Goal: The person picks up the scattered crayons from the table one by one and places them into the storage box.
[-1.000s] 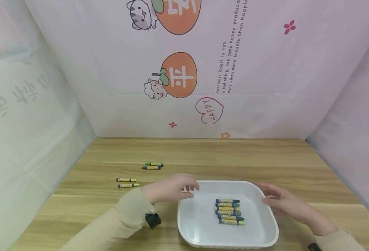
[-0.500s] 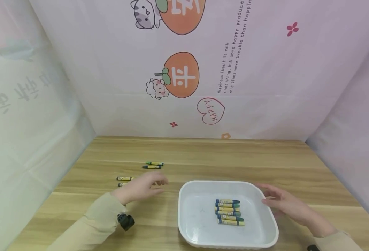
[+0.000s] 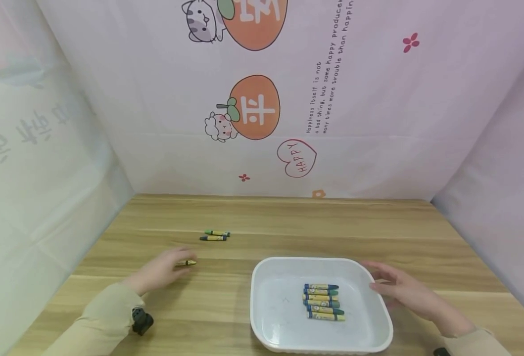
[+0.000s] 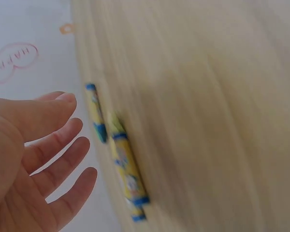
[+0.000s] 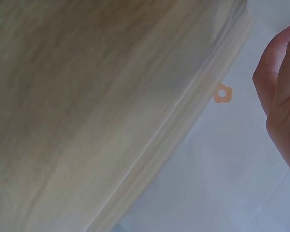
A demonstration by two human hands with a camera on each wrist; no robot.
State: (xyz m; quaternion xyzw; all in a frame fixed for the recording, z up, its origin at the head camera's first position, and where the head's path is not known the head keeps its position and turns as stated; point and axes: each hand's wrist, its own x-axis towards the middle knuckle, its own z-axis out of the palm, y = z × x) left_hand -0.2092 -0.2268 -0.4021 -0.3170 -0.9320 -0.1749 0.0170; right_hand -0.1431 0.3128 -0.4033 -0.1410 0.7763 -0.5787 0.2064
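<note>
My left hand (image 3: 161,271) is over the crayons at the left of the table, its fingers loosely bent. A yellow crayon (image 3: 189,263) pokes out past its fingertips; its neighbour is hidden in the head view. In the left wrist view, the fingers are spread, apart from a yellow-tipped crayon (image 4: 128,166). My right hand (image 3: 410,294) holds the right rim of a white tray (image 3: 279,316), thumb over the edge and fingers outside. Several crayons (image 3: 322,298) lie side by side in that tray. The right wrist view shows only part of the right hand (image 5: 285,92).
Farther back lie a green crayon (image 3: 217,233) and a dark blue-tipped crayon (image 3: 213,238), close together. The wooden table (image 3: 333,222) ends at a printed white backdrop (image 3: 359,163), with similar sheets at both sides.
My left hand has moved from above the tray's left rim leftward to the two yellow crayons, now covering much of them. The right hand stays at the tray's rim.
</note>
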